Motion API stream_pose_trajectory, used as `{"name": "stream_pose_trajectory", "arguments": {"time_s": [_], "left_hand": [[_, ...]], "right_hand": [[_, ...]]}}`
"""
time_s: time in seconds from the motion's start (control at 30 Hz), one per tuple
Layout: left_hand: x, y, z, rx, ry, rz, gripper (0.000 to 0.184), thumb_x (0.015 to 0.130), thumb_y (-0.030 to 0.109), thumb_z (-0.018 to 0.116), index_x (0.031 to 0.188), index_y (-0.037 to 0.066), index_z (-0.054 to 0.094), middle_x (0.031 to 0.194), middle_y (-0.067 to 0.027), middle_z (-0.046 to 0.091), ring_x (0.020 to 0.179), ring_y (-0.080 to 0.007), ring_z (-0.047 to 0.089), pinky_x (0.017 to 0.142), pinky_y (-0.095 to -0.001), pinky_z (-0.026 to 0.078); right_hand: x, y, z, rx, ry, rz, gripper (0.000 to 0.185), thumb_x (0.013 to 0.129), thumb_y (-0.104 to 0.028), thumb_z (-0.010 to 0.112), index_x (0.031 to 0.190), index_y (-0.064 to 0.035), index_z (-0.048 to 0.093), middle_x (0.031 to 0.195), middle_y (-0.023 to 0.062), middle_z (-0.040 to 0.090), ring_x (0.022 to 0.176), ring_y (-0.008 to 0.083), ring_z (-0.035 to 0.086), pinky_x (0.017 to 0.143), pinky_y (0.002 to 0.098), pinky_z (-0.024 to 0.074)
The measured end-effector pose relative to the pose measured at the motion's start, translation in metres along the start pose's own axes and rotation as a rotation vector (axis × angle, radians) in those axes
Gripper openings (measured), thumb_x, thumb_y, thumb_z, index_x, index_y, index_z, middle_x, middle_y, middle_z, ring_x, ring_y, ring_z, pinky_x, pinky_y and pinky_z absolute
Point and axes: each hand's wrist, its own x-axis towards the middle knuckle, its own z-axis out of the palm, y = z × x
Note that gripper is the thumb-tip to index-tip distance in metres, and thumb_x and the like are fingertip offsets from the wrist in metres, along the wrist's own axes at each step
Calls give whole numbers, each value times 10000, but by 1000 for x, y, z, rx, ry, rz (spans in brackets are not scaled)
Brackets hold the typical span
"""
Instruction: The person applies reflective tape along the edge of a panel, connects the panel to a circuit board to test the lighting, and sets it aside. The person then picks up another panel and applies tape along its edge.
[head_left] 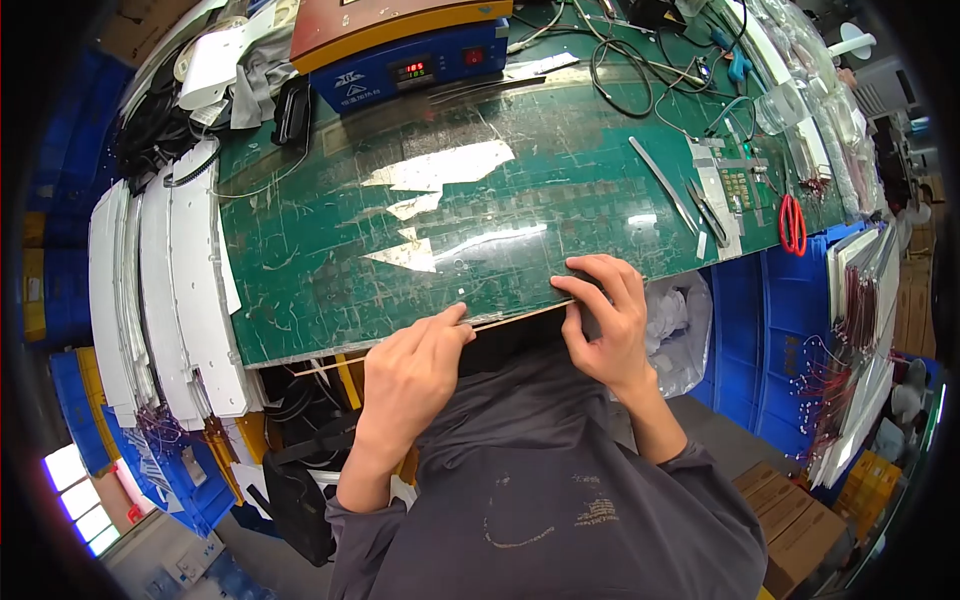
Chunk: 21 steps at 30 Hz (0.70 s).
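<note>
My left hand point(415, 370) is at the front edge of the green work mat point(330, 290), its fingers closed at the near end of a thin strip; what they pinch is too small to make out. To its right, my right hand point(608, 318) rests at the same edge with thumb and fingers apart, fingertips on the mat. A thin light strip point(520, 316) runs along the table edge between the two hands. A tiny white piece point(461, 292) lies on the mat just beyond my left fingertips.
A blue heating unit point(400, 75) stands at the back. Tweezers point(708, 215), a metal blade point(662, 185), red-handled scissors point(792, 224) and a green circuit board point(738, 188) lie at the right. White panels point(185, 290) are stacked left; cables point(625, 70) lie at the back right.
</note>
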Motion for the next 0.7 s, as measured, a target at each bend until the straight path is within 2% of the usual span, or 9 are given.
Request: {"name": "stream_pose_trajectory", "arguments": {"time_s": [0.07,0.17,0.27,0.3,0.4,0.53,0.57,0.67,0.7], "left_hand": [[4,3,2,25,5,0,194,890,-19,779,987,36,620,1063,-90,805,828,-269,769,662,-352,591],[5,-1,-4,60,34,-12,209,878,9,802,1010,49,646,989,-71,766,799,-258,726,645,-359,552],[10,1,-21,122,82,-27,225,866,18,816,1028,64,667,943,-56,741,768,-248,691,638,-360,521],[13,1,-27,146,108,-33,231,861,21,820,1035,69,675,930,-52,732,757,-245,679,636,-361,511],[29,-7,-41,179,189,-13,245,849,17,827,1043,77,690,921,-46,731,754,-241,671,644,-356,505],[60,-32,-37,127,276,22,194,857,18,817,1007,80,711,910,-56,728,763,-265,679,664,-368,509],[68,-40,-33,119,272,24,169,871,33,808,1004,78,714,919,-59,730,777,-271,685,675,-374,516],[87,-67,-11,101,238,38,112,914,82,779,1011,73,723,947,-70,734,820,-288,701,714,-395,538],[91,-78,-1,103,216,49,106,929,101,769,1022,72,727,956,-73,735,834,-291,704,731,-403,546]], "right_hand": [[5,3,-5,4,-30,-13,405,781,9,740,1177,-73,768,1274,85,700,1229,334,637,1054,463,479],[6,6,-18,-85,-7,-31,491,815,-11,769,1301,-31,702,1352,134,659,1279,355,608,1089,474,462],[-1,15,-20,-138,273,48,613,852,-53,798,1429,10,602,1434,187,596,1342,380,565,1134,482,438],[-6,22,-22,-138,279,82,710,879,-114,824,1503,38,521,1510,219,542,1411,408,517,1178,495,408],[-8,32,-29,-119,152,73,728,880,-159,846,1508,31,532,1542,218,534,1452,421,494,1196,512,394],[-15,42,-34,-227,-96,-23,681,839,-182,881,1464,-68,636,1573,164,559,1462,391,510,1215,518,379],[-15,40,-32,-212,-39,-2,549,838,-103,858,1369,-96,716,1507,127,634,1412,361,570,1174,496,422],[-20,51,-36,-210,-8,-51,441,841,-16,823,1272,-84,763,1409,105,706,1349,337,629,1102,475,474],[-16,48,-37,-223,31,-70,352,837,20,807,1176,-72,792,1303,92,760,1267,323,684,1027,457,511]]}}
